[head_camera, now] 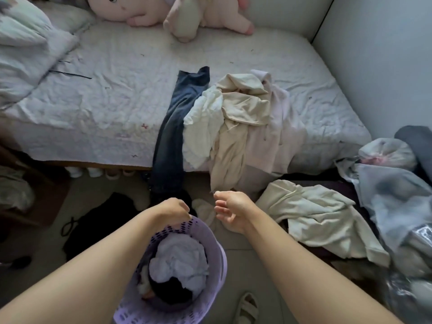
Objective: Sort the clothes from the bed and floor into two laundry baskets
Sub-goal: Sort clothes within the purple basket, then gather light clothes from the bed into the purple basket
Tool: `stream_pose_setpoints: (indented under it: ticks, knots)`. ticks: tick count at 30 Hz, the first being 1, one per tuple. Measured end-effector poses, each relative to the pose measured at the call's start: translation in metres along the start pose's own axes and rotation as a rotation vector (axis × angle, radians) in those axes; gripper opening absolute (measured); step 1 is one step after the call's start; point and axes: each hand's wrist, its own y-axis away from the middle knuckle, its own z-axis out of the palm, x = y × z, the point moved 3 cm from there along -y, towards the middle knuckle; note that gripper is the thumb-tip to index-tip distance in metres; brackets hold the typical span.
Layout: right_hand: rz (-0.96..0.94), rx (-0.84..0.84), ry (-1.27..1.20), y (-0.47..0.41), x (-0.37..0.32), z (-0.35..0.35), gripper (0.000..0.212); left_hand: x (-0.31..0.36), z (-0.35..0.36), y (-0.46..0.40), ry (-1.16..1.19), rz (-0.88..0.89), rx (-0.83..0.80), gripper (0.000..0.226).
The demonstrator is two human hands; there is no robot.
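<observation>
Left hand (174,210) loosely curled, holding nothing, at far rim of perforated lilac basket (217,272) (white and black cloth inside). Right hand (230,212) relaxed open, empty, over bare floor gap. Dark jeans (170,141) and crumpled cream clothes (243,118) overhang the quilted bed (105,101) edge

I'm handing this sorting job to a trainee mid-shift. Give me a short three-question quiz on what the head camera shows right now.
1. True or false: the purple basket already holds clothes.
2. Where does the dark blue garment lie? A) wholly on the floor B) draped over the bed edge, hanging toward the floor C) inside the basket
3. Fill in: the right hand is ____ and holds nothing.

Key
1. True: a pale garment and a dark one sit inside.
2. B.
3. Open; the left hand is at the basket's far rim, its grip unclear.
</observation>
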Motion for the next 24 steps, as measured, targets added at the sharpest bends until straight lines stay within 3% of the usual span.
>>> stream_pose_setpoints:
  ticks: [1, 4, 8, 15, 21, 24]
  knots:
    - [0.009, 0.019, -0.004, -0.001, 0.0, -0.008, 0.011, 0.008, 0.005, -0.002, -0.016, 0.016, -0.012, 0.034]
    - [-0.001, 0.083, -0.027, -0.003, 0.003, -0.037, 0.02, 0.03, 0.022, -0.015, -0.001, 0.047, -0.069, 0.034]
    - [-0.002, 0.121, -0.106, -0.008, 0.003, -0.077, 0.007, 0.066, 0.047, -0.029, -0.033, 0.076, -0.115, 0.018]
    - [-0.035, 0.173, -0.141, -0.026, -0.002, -0.166, 0.017, 0.146, 0.106, -0.047, -0.018, 0.116, -0.194, 0.015]
    - [-0.059, 0.282, -0.062, -0.054, 0.007, -0.266, 0.006, 0.211, 0.178, -0.09, -0.069, 0.151, -0.204, 0.014]
    - [-0.027, 0.337, -0.07, -0.071, 0.015, -0.32, 0.006, 0.24, 0.221, -0.115, -0.138, 0.171, -0.186, 0.025]
